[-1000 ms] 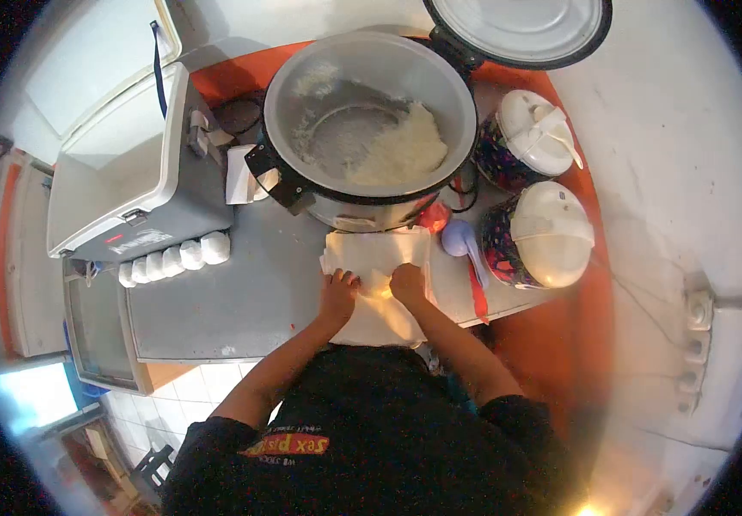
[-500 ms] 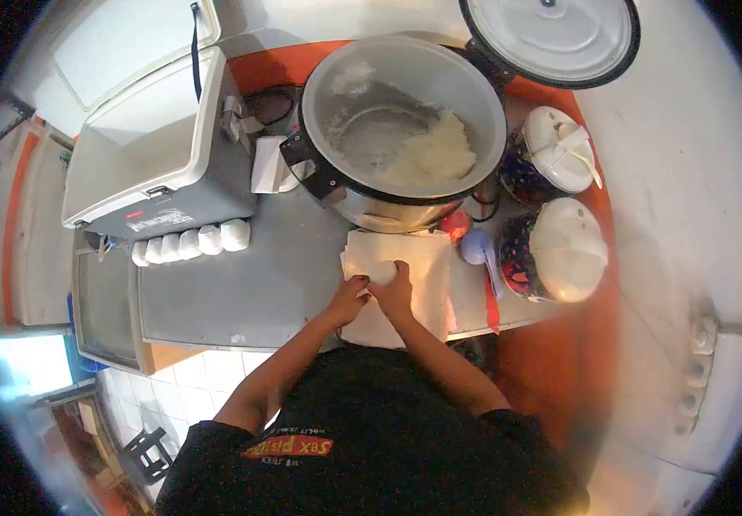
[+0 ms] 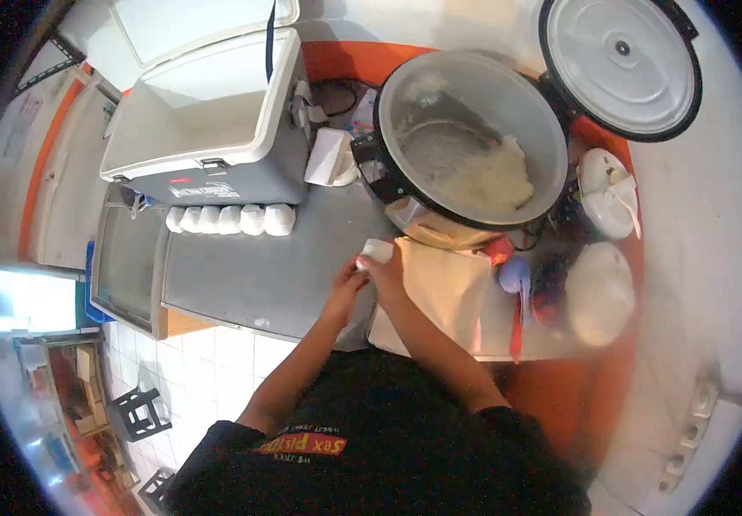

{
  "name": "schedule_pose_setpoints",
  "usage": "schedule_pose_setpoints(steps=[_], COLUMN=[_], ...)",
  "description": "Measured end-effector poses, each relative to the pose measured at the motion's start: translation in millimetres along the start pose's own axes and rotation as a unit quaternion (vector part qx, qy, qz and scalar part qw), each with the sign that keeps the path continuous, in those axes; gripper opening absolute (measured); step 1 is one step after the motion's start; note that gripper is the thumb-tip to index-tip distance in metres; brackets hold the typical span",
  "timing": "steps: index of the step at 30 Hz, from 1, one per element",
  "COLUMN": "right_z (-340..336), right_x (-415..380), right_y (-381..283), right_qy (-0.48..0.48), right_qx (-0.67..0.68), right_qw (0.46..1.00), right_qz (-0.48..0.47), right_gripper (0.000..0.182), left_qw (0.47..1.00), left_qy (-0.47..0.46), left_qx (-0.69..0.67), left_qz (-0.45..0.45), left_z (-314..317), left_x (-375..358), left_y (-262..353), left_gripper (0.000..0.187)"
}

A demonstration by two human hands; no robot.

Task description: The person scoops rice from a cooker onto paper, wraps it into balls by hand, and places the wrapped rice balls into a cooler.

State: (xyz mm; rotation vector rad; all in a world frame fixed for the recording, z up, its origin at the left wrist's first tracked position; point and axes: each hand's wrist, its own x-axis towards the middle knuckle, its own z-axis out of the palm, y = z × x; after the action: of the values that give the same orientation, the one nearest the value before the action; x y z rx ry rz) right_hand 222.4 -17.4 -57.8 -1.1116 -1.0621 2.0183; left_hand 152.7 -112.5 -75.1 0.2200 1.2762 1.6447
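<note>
A small white paper-wrapped bundle (image 3: 378, 250) is held between my two hands, just left of the paper stack. My left hand (image 3: 349, 277) grips it from the left and below. Fingers of my right hand (image 3: 386, 275) close around its right side. The stack of pale paper sheets (image 3: 441, 288) lies on the counter beside my right hand. Behind it stands a large open rice cooker (image 3: 474, 213), with white rice (image 3: 491, 176) left on one side of its pot. A row of several similar white bundles (image 3: 229, 219) sits in front of the cooler box.
The grey cooler box (image 3: 216, 185) stands open at the left on the metal counter (image 3: 242, 275). Right of the paper lie a lilac scoop (image 3: 515, 273) and a red object (image 3: 498, 250). Two white-lidded containers (image 3: 599, 292) stand at the right. The cooker's raised lid (image 3: 620, 73) leans back.
Both hands have come off the paper stack and moved left, carrying the white bundle, which now shows above my fingers. The head view has turned, so the surroundings appear shifted.
</note>
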Motion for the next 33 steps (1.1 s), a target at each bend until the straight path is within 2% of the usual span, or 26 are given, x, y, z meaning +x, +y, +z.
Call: schedule_pose_setpoints(steps=[1, 2, 3, 4, 6, 8, 9, 10, 11, 12, 13, 14, 15, 17, 19, 20, 23, 25, 26, 27, 28, 29, 30, 31, 32, 33], right_z=[11, 17, 19, 2, -33, -52, -63, -85, -140, -188, -201, -203, -214, -251, -275, -278, -282, -282, -282, -279, -241, -193, -197, -207, -215, -211], right_x=[4, 10, 12, 29, 62, 41, 31, 25, 40, 56, 32, 5, -5, -11, -7, -6, -3, -11, -22, -33, -68, -102, -99, -97, -95, -100], right_y=[1, 2, 6, 44, 119, 74, 47, 25, 37, 52, 5, -44, -65, -74, -69, -67, -62, -59, -59, -62, -101, -142, -130, -113, -105, -122], right_qy=[0.004, 0.009, -0.026, -0.067, -0.153, -0.09, 0.02, 0.128, 0.219, 0.365, 0.428, 0.483, 0.529, 0.537, 0.523, 0.516, 0.501, 0.501, 0.506, 0.524, 0.538, 0.515, 0.523, 0.551, 0.573, 0.579], right_qx=[-0.048, -0.095, -0.044, -0.031, 0.007, -0.243, -0.143, -0.041, -0.377, -0.297, -0.401, -0.497, -0.522, -0.511, -0.513, -0.513, -0.512, -0.524, -0.526, -0.481, -0.242, 0.012, 0.01, -0.076, -0.162, -0.165], right_qw=[0.999, 0.995, 0.997, 0.997, 0.984, 0.952, 0.983, 0.989, 0.88, 0.868, 0.79, 0.695, 0.641, 0.656, 0.672, 0.678, 0.692, 0.685, 0.678, 0.695, 0.795, 0.841, 0.835, 0.803, 0.763, 0.757], right_qz=[0.014, 0.028, 0.057, 0.008, -0.087, -0.163, -0.113, -0.06, -0.188, -0.158, -0.177, -0.192, -0.191, -0.144, -0.111, -0.104, -0.087, -0.079, -0.085, -0.107, -0.139, -0.167, -0.172, -0.215, -0.253, -0.254], right_gripper=[0.092, 0.094, 0.094, 0.088, 0.076, 0.052, 0.042, 0.033, 0.023, 0.023, 0.029, 0.036, 0.037, 0.04, 0.044, 0.045, 0.051, 0.054, 0.056, 0.057, 0.056, 0.055, 0.055, 0.051, 0.048, 0.048], left_qw=[1.0, 0.999, 0.995, 0.995, 0.983, 0.978, 0.963, 0.943, 0.942, 0.937, 0.921, 0.921, 0.923, 0.925, 0.898, 0.897, 0.917, 0.937, 0.938, 0.92, 0.898, 0.904, 0.908, 0.912, 0.925, 0.935], left_qy=[0.0, 0.013, 0.028, 0.03, 0.082, 0.105, 0.164, 0.222, 0.221, 0.301, 0.376, 0.375, 0.369, 0.36, 0.417, 0.418, 0.382, 0.337, 0.334, 0.388, 0.439, 0.425, 0.408, 0.4, 0.36, 0.32], left_qx=[0.0, 0.016, 0.032, 0.032, -0.154, -0.174, -0.203, -0.233, -0.235, -0.162, -0.087, -0.089, -0.1, -0.112, -0.135, -0.137, -0.108, -0.091, -0.091, -0.052, -0.013, 0.022, 0.055, 0.053, 0.061, 0.068], left_qz=[0.006, 0.048, 0.089, 0.091, 0.054, 0.048, 0.069, 0.089, 0.09, 0.074, 0.057, 0.056, 0.055, 0.052, 0.036, 0.036, 0.027, -0.012, -0.013, 0.001, 0.014, 0.05, 0.084, 0.078, 0.109, 0.139], left_z=[-2, -6, -12, -19, -41, -71, -82, -91, -97, -101, -106, -108, -109, -106, -101, -104, -112, -102, -102, -106, -107, -105, -96, -83, -68, -54], left_x=[3, 5, 7, 13, 29, 60, 76, 88, 98, 107, 114, 119, 124, 130, 135, 137, 130, 114, 113, 112, 110, 102, 90, 79, 65, 57], left_y=[2, 1, 0, 0, 0, -6, -6, -1, 11, 25, 34, 39, 43, 48, 50, 49, 48, 60, 57, 50, 41, 37, 40, 47, 58, 71], left_gripper=[0.048, 0.047, 0.045, 0.045, 0.042, 0.035, 0.033, 0.032, 0.032, 0.032, 0.033, 0.033, 0.035, 0.036, 0.034, 0.034, 0.042, 0.053, 0.053, 0.055, 0.057, 0.052, 0.048, 0.048, 0.043, 0.04])
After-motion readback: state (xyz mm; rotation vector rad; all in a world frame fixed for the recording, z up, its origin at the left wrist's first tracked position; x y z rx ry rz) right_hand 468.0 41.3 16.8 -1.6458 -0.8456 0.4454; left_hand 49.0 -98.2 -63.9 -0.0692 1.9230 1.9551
